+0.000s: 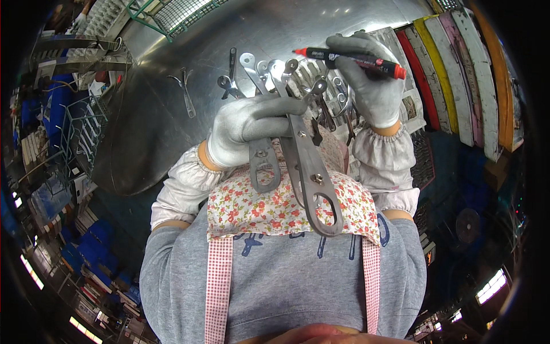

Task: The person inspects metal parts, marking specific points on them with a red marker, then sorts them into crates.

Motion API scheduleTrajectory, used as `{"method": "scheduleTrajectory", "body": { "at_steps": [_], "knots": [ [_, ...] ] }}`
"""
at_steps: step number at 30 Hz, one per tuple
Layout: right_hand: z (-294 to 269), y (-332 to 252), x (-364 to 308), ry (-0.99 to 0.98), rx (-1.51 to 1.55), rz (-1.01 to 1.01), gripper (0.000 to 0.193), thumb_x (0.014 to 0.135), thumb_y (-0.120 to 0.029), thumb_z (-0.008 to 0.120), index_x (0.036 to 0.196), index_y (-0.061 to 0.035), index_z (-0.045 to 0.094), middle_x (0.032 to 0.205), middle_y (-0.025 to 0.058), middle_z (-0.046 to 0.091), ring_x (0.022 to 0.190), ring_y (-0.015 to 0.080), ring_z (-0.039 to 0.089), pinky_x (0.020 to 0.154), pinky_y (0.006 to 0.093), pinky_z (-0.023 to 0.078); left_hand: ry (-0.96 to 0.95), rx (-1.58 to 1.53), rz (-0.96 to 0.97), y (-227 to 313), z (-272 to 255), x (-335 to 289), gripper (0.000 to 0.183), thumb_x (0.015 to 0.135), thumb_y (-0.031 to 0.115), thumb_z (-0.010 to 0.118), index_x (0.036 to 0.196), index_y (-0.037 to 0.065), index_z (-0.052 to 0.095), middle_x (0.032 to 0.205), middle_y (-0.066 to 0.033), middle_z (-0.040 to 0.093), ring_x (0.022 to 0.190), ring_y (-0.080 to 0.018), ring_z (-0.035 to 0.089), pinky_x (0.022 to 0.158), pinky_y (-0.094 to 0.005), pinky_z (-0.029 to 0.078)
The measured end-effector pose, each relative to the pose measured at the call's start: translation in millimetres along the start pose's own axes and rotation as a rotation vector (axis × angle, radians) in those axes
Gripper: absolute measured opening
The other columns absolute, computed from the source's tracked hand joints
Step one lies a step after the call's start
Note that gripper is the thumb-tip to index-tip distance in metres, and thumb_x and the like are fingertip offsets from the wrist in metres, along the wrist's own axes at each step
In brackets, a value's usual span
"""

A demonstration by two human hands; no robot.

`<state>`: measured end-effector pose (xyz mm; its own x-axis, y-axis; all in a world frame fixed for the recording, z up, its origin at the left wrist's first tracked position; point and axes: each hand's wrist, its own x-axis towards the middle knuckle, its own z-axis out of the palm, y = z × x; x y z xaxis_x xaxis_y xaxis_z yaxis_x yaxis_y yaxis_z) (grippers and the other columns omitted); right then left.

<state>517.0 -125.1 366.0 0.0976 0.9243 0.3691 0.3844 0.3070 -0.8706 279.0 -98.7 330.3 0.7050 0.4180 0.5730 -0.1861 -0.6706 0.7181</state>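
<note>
My gloved left hand (246,123) is closed around flat steel tools in front of my chest. One, a long steel tool (312,166) with bolts and a slotted lower end, lies in front. Beside it hangs a shorter slotted steel tool (263,163). Rounded metal heads with holes stick out above the fingers; how many pieces are held is hard to tell. My gloved right hand (369,92) grips a black marker pen (344,58) with red ends, its narrow end pointing left near the heads. More metal tools (323,106) lie behind, between my hands.
A single small metal tool (186,94) lies on the steel table (154,71) to the left. A green wire basket (171,24) stands at the far edge. Boards in red, yellow, white and pink (452,74) line the right side. A wire rack (86,123) is at left.
</note>
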Motion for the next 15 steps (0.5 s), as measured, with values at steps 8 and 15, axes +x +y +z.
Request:
{"method": "scheduleTrajectory", "body": {
  "at_steps": [8, 15],
  "knots": [
    [7.1, -3.8, 7.1, 0.009, -0.229, -0.139, 0.016, 0.072, -0.014, 0.079, 0.087, -0.0133, 0.076, 0.081, 0.0036, 0.07, 0.075, 0.0233, 0.066, 0.071, 0.0345, 0.05, -0.072, 0.092, 0.004, -0.5, -4.3, 11.0, 0.034, 0.063, 0.018, 0.075, 0.095, 0.007, 0.068, 0.111, -0.0132, 0.067, 0.088, -0.0311, 0.068, 0.066, -0.0347, 0.056],
    [10.8, -6.0, 7.5, -0.125, -0.314, -0.217, 0.017, 0.071, -0.015, 0.079, 0.087, -0.013, 0.075, 0.077, 0.0035, 0.07, 0.073, 0.0239, 0.065, 0.07, 0.0366, 0.048, -0.031, -0.027, -0.068, -2.7, -4.7, 5.2, 0.031, 0.065, 0.014, 0.077, 0.093, 0.006, 0.067, 0.114, -0.0148, 0.067, 0.09, -0.03, 0.069, 0.07, -0.0336, 0.057]
  ]
}}
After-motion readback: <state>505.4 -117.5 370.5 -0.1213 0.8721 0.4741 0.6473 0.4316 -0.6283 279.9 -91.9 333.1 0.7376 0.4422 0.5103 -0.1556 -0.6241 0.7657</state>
